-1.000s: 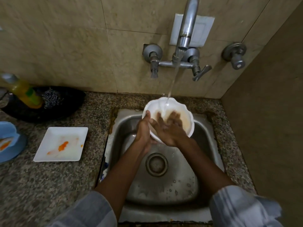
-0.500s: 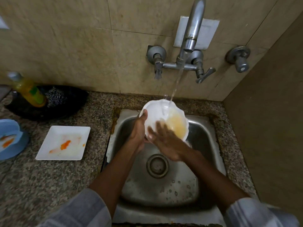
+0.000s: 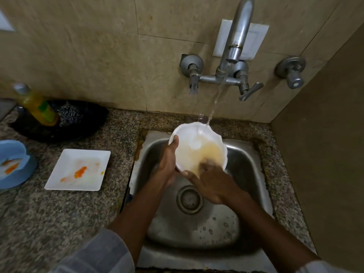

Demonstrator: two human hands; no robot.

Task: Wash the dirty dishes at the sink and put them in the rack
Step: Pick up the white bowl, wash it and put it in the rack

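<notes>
Now my right hand [image 3: 211, 185] has slid from the middle of the white bowl [image 3: 199, 148] down to its near rim, fingers spread and blurred from rubbing, not gripping anything. My left hand [image 3: 167, 164] stays closed on the bowl's left edge, holding it tilted over the sink [image 3: 246, 174] under the water stream [image 3: 214, 103]. A yellowish film remains inside, so I judge rinsing unfinished. On the counter wait a stained square plate [image 3: 78, 170] and a blue dish [image 3: 13, 164]; no rack is visible.
</notes>
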